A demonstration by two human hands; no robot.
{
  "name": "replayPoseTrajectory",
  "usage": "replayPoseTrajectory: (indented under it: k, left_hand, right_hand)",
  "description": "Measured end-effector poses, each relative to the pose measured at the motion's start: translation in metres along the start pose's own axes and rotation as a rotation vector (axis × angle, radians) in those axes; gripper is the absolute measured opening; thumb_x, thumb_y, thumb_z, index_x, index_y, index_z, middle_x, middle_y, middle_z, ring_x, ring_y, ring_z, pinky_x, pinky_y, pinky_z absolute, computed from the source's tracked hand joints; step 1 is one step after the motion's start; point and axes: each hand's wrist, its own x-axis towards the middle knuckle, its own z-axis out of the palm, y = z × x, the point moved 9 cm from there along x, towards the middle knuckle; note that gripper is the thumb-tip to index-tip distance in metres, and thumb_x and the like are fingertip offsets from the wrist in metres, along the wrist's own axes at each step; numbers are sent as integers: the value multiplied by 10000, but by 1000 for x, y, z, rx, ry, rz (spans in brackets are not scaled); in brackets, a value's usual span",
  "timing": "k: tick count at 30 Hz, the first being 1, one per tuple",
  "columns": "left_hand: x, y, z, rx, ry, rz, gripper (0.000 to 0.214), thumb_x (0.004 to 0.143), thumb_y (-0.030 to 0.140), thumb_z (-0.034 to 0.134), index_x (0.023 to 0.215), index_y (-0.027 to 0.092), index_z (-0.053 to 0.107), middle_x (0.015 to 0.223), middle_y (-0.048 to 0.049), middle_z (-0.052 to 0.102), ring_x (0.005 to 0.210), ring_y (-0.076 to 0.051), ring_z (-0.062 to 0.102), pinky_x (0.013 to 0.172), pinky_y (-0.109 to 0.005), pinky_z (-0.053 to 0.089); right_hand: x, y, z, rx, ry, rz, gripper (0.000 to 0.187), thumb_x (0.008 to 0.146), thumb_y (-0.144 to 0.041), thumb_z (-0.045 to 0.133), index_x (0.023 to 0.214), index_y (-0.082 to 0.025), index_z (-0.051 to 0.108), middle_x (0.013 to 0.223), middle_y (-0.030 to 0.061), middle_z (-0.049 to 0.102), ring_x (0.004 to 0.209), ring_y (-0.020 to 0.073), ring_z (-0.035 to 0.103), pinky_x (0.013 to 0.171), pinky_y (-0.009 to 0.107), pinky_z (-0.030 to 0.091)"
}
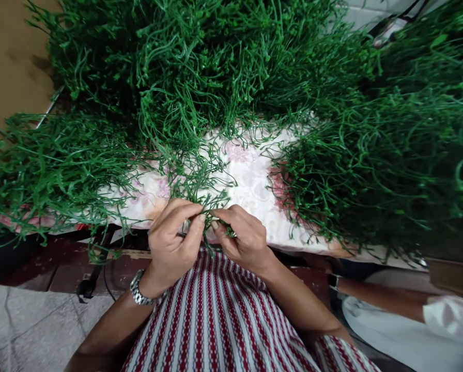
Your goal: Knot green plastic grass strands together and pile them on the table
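My left hand (176,232), with a metal-banded watch (138,288) on its wrist, pinches a thin green stem between thumb and fingertips. Close beside it, my right hand (243,233) is closed too, thumb and forefinger pinched on green stems; one small sprig pokes out at its palm. The fingertips of both hands nearly meet at the table's front edge. Just beyond them lies a loose scatter of green stems (200,170), thin and forked like artificial greenery. Where one stem ends and another starts between the fingers is hard to make out.
A large heap of green stems (200,67) fills the back, with further piles on the left (57,165) and right (386,170). They lie on a floral tablecloth (250,181). Another person's forearm (382,297) shows at the lower right. A strap (410,10) lies at the back right.
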Motion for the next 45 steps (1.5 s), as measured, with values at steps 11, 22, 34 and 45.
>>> replayPoseTrajectory:
  k: [11,22,34,45]
  left_hand:
    - [-1,0,7,47,-54,-1,95,758,72,560,780,162,577,726,2,586,701,-110,553,679,-228,444]
    - [-7,-30,14,-143,-178,-323,74,789,173,564,818,177,632,744,8,646,653,-109,579,621,-210,445]
    - [3,-6,21,165,-339,-83,74,823,166,486,756,187,511,717,5,574,690,-138,520,659,-265,408]
    - [9,8,35,191,-620,126,134,852,113,415,807,174,526,759,-23,571,757,-156,497,715,-312,390]
  right_hand:
    - [5,17,6,193,-109,204,58,856,-154,484,883,-148,535,754,22,586,665,93,538,602,204,434]
    - [-1,41,18,594,-196,407,25,821,-173,532,828,-157,550,688,-32,544,561,52,457,562,171,382]
    - [0,36,18,556,-243,328,145,848,-292,563,883,-153,543,739,3,571,654,87,524,609,196,427]
    - [14,12,3,297,-307,26,73,871,-177,473,877,-137,533,739,25,546,671,102,496,633,222,431]
